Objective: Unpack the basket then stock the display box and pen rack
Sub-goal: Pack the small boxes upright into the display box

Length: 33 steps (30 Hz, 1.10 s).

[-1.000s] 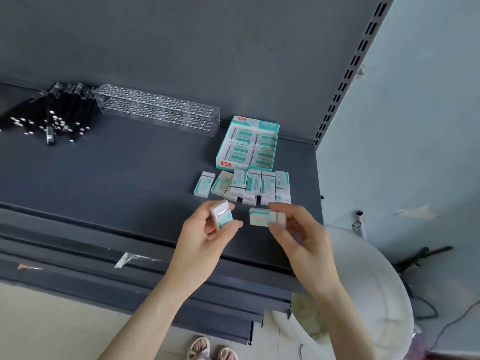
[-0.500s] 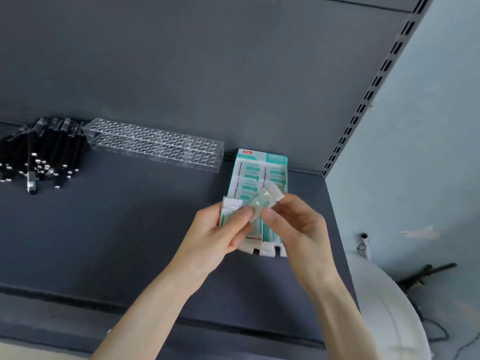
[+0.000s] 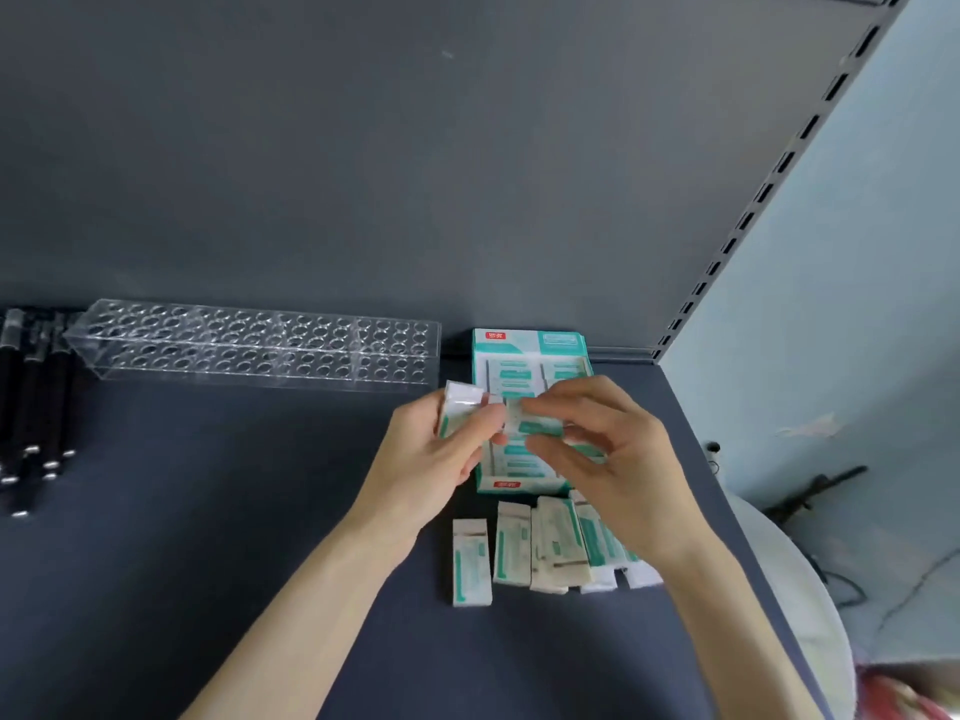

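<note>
Holding, left hand (image 3: 436, 459): pinched a white, film-wrapped eraser (image 3: 464, 401).
Right hand (image 3: 618, 459): fingers curled round a second eraser (image 3: 535, 424), blurred, over the display box (image 3: 535, 344).
Display box: teal card, at the back of the shelf (image 3: 208, 537).
Pen rack (image 3: 249, 345): clear plastic, round holes.
Pens (image 3: 31, 407): black, cut off left.
</note>
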Tool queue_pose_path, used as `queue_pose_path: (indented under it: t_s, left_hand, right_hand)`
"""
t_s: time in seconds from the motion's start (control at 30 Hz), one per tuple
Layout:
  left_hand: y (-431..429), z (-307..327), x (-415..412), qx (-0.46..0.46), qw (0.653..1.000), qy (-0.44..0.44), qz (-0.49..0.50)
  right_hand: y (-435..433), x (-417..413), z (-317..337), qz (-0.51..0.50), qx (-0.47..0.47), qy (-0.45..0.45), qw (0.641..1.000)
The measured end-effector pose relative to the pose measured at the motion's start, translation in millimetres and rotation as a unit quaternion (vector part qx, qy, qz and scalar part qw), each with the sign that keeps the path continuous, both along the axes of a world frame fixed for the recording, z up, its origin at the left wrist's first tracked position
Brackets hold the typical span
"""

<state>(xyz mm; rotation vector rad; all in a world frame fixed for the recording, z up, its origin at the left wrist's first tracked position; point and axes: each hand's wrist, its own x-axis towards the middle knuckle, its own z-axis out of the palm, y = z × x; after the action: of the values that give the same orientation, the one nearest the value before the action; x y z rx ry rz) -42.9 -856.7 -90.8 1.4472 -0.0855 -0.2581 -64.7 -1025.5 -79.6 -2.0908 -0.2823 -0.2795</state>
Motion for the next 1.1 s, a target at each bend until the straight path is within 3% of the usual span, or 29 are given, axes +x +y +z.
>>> queue_pose_path:
  t_s: [0.3,0.7,1.03,1.1]
  left_hand:
    - [-3,-23,6,0.004,0.993,0.049,0.111]
    - [-5,-27,5,-0.027,0.989,0.031,0.143]
    - [-3,-22,2,-0.067,0.993,0.004,0.094]
    - [-2,-19,1,-0.077,0.993,-0.008,0.094]
  right_hand:
    - [-11,31,-6,-0.070,-0.172,0.019,0.982]
    - [-5,49,-21,-0.023,-0.176,0.067,0.982]
    - [-7,50,-22,-0.002,-0.210,0.053,0.976]
    - [-8,48,-17,-0.002,-0.164,0.055,0.985]
